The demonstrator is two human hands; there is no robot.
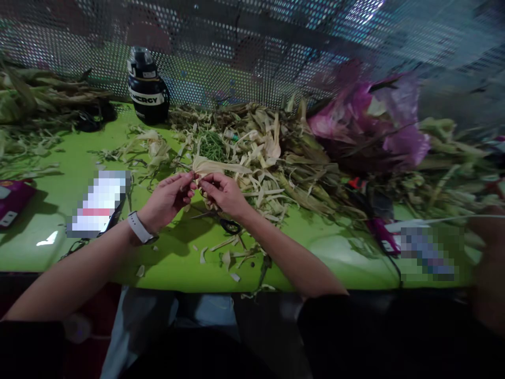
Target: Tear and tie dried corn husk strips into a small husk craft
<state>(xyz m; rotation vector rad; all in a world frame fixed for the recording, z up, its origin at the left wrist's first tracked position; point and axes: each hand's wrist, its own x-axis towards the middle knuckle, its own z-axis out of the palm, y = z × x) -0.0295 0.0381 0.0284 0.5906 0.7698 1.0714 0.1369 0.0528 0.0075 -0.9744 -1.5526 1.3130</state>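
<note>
My left hand (165,197) and my right hand (224,193) meet over the green table (165,263), thumbs and fingertips pinched together. Between them is a pale dried corn husk (221,167), its loose end fanning out to the right. Both hands are closed on its narrow end, which the fingers partly hide. A pair of scissors (229,226) with black handles lies just below my right hand. Beyond the fingers spreads a heap of corn husks (311,181), with a tuft of thin green strands (212,146) among them.
A black bottle (150,100) stands at the back by a perforated metal screen (244,52). A bright phone (100,202) lies left of my wrist. A pink plastic bag (366,126) rests on the husks. At far right is another person's blurred arm (489,252).
</note>
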